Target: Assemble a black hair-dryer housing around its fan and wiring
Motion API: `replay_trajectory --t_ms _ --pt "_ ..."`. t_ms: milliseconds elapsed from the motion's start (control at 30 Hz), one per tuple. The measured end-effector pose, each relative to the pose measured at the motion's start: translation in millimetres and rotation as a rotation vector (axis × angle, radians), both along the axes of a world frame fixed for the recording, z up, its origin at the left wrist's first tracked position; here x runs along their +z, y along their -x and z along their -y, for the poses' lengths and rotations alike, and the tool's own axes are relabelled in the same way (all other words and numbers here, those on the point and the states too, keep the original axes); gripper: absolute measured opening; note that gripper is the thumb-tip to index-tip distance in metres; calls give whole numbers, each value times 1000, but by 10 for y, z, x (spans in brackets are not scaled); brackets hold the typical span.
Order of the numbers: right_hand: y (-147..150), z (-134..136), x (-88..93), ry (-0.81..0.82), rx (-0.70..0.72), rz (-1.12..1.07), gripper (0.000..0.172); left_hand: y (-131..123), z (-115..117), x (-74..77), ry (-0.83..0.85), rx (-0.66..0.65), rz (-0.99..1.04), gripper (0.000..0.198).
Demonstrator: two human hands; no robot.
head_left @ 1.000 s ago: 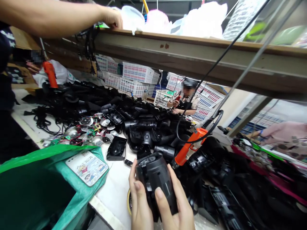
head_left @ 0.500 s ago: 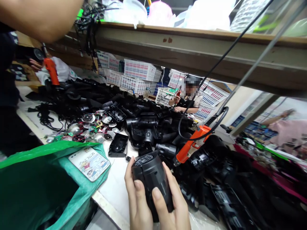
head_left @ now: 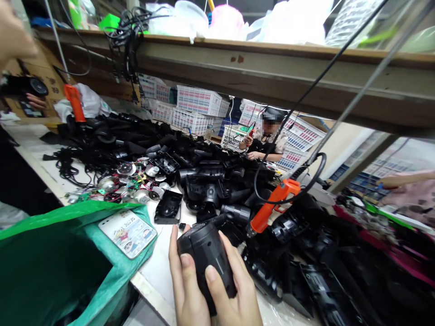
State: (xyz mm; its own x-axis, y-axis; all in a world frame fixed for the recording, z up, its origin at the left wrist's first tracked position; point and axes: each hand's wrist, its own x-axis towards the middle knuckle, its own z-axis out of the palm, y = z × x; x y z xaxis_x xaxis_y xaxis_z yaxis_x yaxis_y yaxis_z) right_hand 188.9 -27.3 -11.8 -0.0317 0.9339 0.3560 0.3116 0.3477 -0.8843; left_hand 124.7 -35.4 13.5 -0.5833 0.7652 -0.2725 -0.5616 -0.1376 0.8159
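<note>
My left hand [head_left: 186,290] and right hand [head_left: 238,292] clamp the rounded black plastic housing [head_left: 204,249] from both sides, above the flat white tabletop [head_left: 162,256]; I judge even, opposed finger pressure steadies it best.

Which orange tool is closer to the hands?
The near orange tool, just beyond the right hand; the far orange tool is much farther back, at picture left.
</note>
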Motion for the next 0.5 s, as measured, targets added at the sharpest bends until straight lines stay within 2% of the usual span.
replay_trajectory --t_ms 133,233,367,500 --pt "-5 30 6 -16 -56 5 54 13 -1 12 -29 -33 -83 70" --pt "-64 47 67 -27 -41 37 56 15 10 -2 -48 -45 -173 72" --pt "-197 50 298 1 -27 111 61 -43 66 -7 -81 -93 -168 74" --pt "-246 71 518 82 5 44 65 -153 165 14 -209 -93 -121 67"
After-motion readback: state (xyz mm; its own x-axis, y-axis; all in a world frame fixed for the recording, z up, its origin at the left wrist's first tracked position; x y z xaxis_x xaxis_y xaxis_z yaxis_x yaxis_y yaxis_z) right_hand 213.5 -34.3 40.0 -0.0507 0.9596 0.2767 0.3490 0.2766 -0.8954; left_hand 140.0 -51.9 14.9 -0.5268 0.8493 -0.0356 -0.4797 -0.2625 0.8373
